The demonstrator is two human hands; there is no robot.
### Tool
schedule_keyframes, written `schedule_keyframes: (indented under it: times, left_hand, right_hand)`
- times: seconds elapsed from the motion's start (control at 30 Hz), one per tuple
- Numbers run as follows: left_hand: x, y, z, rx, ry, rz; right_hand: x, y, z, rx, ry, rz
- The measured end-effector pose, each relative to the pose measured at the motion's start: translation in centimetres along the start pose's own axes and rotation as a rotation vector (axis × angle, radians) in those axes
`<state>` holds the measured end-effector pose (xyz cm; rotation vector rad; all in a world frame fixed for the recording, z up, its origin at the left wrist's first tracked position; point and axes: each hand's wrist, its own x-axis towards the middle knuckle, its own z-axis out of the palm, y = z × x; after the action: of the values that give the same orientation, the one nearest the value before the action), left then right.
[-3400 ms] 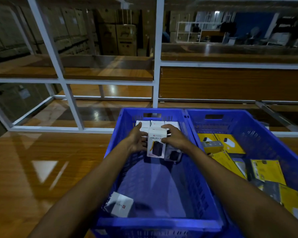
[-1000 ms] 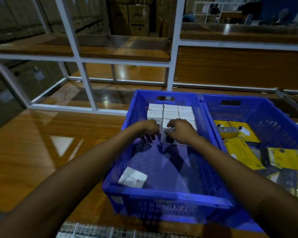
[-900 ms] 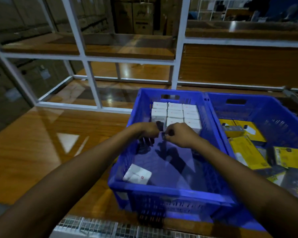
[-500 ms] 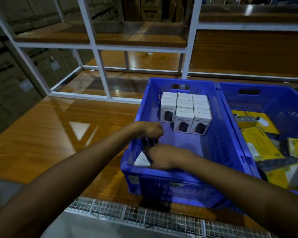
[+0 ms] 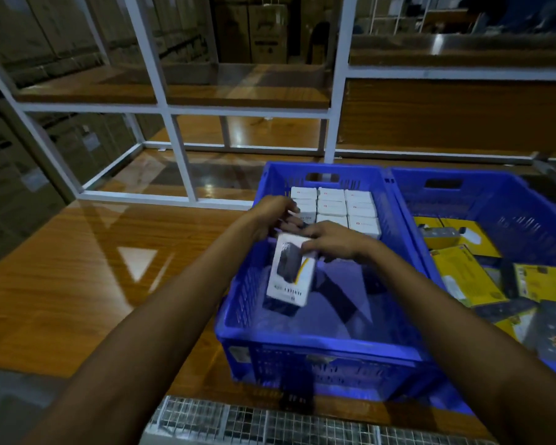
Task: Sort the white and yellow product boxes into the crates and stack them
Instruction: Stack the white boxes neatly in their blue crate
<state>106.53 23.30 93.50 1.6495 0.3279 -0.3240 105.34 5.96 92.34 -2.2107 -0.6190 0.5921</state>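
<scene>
**Desk:** What's on your feed, big things first?

**Me:** I see a glossy wooden table (image 5: 77, 284) with a white rack frame (image 5: 180, 155) behind it. Two blue crates stand on it with their rims touching. The left crate (image 5: 318, 345) sits close to the table's near edge, and a wire mesh strip (image 5: 238, 422) runs just past that edge. The right crate (image 5: 495, 200) runs out of my picture on the right.

**Desk:** And the contents?

**Me:** The yellow boxes (image 5: 463, 274) lie loose and overlapping in the right crate. A block of white boxes (image 5: 344, 208) stands packed against the left crate's far wall, three across. Bare blue floor shows from that block to the near wall.

**Desk:** And the one in hand?

**Me:** It's a white box (image 5: 289, 277), held tilted above that bare floor and clear of the walls. It has a dark product picture, a yellow stripe along one side and lettering that reads upside down to me. It's slightly blurred.

**Desk:** How is it held?

**Me:** The right hand (image 5: 331, 242) has its fingers curled over the box's upper end. The left hand (image 5: 270, 216) is curled just above that end, and I can't tell whether it holds anything.
</scene>
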Motion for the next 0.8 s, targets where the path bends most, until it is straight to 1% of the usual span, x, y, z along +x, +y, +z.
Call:
schedule_keyframes:
  times: [0.1, 0.17, 0.27, 0.33, 0.4, 0.5, 0.57, 0.7, 0.73, 0.8]
  left_hand:
    - [1.0, 1.3, 0.9, -0.141, 0.072, 0.059]
    - [1.5, 1.0, 2.0, -0.194, 0.063, 0.065]
    - [2.2, -0.3, 3.6, -0.238, -0.055, 0.069]
    - [2.5, -0.8, 4.1, -0.247, -0.162, 0.071]
    - [2.5, -1.0, 4.3, -0.261, -0.228, 0.08]
    - [2.5, -0.8, 4.6, -0.302, -0.205, 0.15]
    - [2.8, -0.7, 4.6, -0.386, -0.138, 0.193]
    - [3.1, -0.4, 4.2, -0.6, -0.026, 0.217]
    - [3.2, -0.5, 4.2, -0.629, -0.015, 0.221]
    - [3.1, -0.5, 4.1, -0.686, -0.022, 0.239]
  right_hand:
    - [0.6, 1.4, -1.8, 0.374, 0.22, 0.061]
    - [0.8, 2.4, -2.4, 0.597, 0.367, 0.112]
    - [0.9, 3.2, -3.2, 0.702, 0.504, 0.128]
    - [1.0, 3.3, -3.4, 0.752, 0.563, 0.136]
    - [1.0, 3.5, -3.6, 0.772, 0.612, 0.127]
    - [1.1, 3.8, -3.6, 0.806, 0.61, 0.104]
    - [0.9, 3.8, -3.6, 0.792, 0.54, 0.119]
    - [1.0, 3.9, -3.1, 0.796, 0.353, 0.124]
    - [1.2, 4.0, -2.9, 0.829, 0.337, 0.121]
    - [1.4, 3.8, -2.8, 0.914, 0.364, 0.107]
